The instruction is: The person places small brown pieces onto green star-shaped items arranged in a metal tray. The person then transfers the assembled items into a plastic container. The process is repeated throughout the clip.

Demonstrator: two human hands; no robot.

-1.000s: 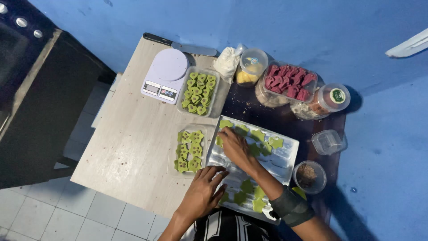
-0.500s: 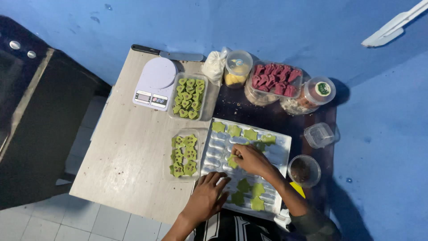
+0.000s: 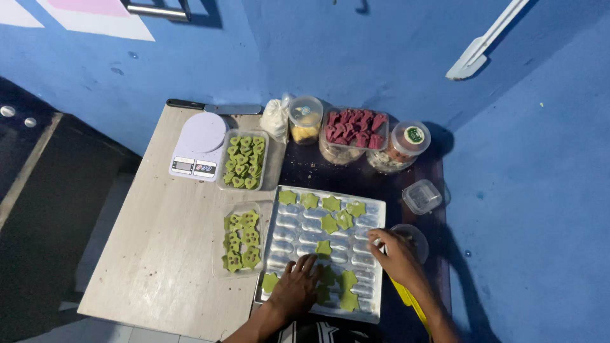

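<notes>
A clear plastic mould tray [image 3: 298, 228] lies on the table with several green star-shaped pieces [image 3: 330, 223] scattered over it. My left hand [image 3: 296, 289] rests flat on the tray's near edge, fingers spread over some green pieces. My right hand [image 3: 395, 253] is at the tray's right edge, fingers curled beside a small round container [image 3: 414, 236]; whether it holds anything is hidden. Left of the mould, a clear tray [image 3: 241, 240] holds green moulded pieces.
At the back stand a white kitchen scale [image 3: 198, 147], a second tray of green pieces [image 3: 244, 161], a white bag [image 3: 276, 118], a tub with yellow contents [image 3: 305, 119], a tray of red pieces [image 3: 352, 127], a lidded jar [image 3: 406, 141] and a small clear box [image 3: 422, 196]. Blue wall behind.
The view has tilted up and drawn back. My right hand moved from the middle of the mould tray to its right edge. My left hand stays at the near edge.
</notes>
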